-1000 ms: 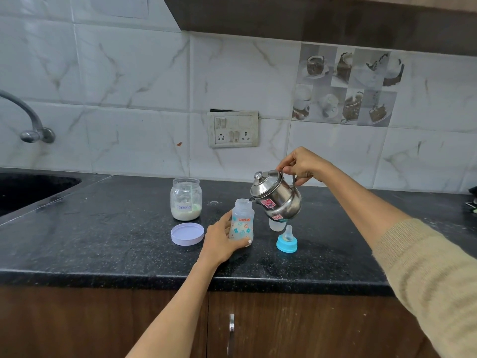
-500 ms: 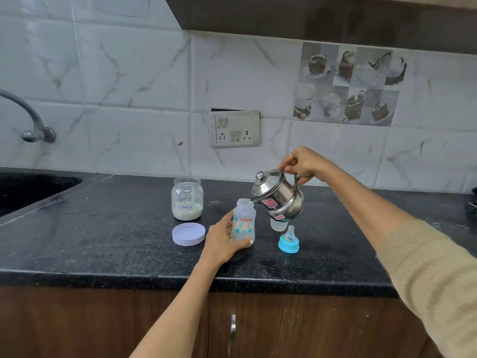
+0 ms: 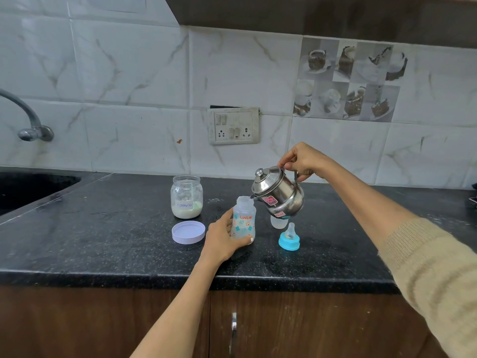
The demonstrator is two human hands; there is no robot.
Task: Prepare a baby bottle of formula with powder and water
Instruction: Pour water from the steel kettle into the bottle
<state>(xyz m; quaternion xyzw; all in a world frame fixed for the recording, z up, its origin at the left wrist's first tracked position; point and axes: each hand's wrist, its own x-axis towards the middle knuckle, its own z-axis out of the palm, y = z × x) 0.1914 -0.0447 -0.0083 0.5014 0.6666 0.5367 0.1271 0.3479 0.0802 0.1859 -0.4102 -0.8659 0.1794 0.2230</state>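
Bottle: the baby bottle (image 3: pixel 243 220) stands upright and uncapped on the black counter (image 3: pixel 103 241), near the front edge; its printed side faces the camera; its far side and contents cannot be made out.
Left hand: the left hand (image 3: pixel 224 238) wraps the bottle's lower body from the left, thumb across the front at the base; the other fingers are hidden behind the bottle.
Right hand: the right hand (image 3: pixel 302 158) is clamped on the handle of the steel kettle (image 3: pixel 277 195); the handle is mostly covered by the fingers.
Kettle: held off the counter, tilted left, lid on, spout at the bottle's open mouth; no stream of water can be told.
Teat: the blue ring with teat (image 3: pixel 289 237) stands on the counter just right of the bottle.
Clear cap: the clear cap (image 3: pixel 278 223) sits behind the teat, partly hidden under the kettle.
Jar: the powder jar (image 3: pixel 186 197), labelled Formula, stands open behind and left of the bottle; its lilac lid (image 3: pixel 188 232) lies in front of it.
Sink: the sink (image 3: pixel 31 187) and tap (image 3: pixel 28 120) are cut off at the left edge.
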